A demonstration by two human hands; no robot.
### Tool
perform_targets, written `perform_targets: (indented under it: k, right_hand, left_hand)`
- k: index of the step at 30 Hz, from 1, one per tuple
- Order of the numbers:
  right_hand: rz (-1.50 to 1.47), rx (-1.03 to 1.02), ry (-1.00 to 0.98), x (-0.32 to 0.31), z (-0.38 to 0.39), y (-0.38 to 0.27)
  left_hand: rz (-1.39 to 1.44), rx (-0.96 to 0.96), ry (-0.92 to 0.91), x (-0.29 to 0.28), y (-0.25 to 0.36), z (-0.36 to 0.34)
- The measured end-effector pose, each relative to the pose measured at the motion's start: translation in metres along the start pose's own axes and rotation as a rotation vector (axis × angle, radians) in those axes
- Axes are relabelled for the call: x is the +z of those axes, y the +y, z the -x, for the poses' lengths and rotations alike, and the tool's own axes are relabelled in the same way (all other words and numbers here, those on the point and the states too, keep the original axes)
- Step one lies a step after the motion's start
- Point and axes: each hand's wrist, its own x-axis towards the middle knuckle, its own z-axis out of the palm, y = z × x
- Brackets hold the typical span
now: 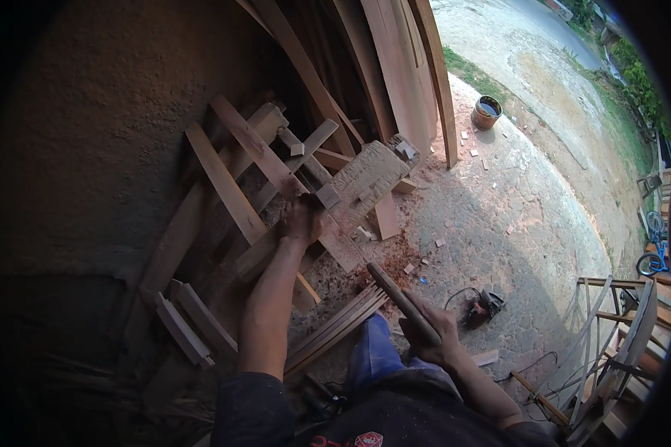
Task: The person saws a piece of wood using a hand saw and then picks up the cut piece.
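My left hand is closed at the upper end of a pinkish board, beside a small wooden block; what its fingers grip is too dark to make out. A pale, rough wooden beam lies crosswise just beyond it over a heap of planks. My right hand grips a long, brownish stick-like piece, angled up and left above a bundle of thin strips by my legs.
Tall boards lean behind the work. A red-and-black power tool with a cord lies on the cracked concrete, among offcuts and shavings. A round bucket stands near the pavement edge. Wooden frames and a blue bicycle are at right.
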Motion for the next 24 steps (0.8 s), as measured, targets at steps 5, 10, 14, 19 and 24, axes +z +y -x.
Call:
perform_targets:
  k: [5,10,14,19,24]
  right_hand:
    - [-0.06,-0.045,0.098,0.054,-0.081,0.045]
    - [-0.01,0.146,-0.052,-0.03,0.059,-0.005]
    - [-0.014,0.087,-0.03,-0.01,0.016,0.006]
    - [0.007,0.137,-0.011,0.038,-0.076,0.027]
    - [0.065,0.071,-0.047,-0.02,0.045,-0.015]
  left_hand:
    - [0.019,-0.002,-0.187,-0.04,0.042,-0.014]
    - [0.013,0.087,0.107,-0.007,-0.001,0.001]
    - [-0.025,-0.018,0.001,-0.006,0.012,0.001]
    - [0.123,-0.06,-0.165,-0.028,0.036,-0.01]
    - [0.031,-0.091,0.032,-0.009,-0.004,0.005]
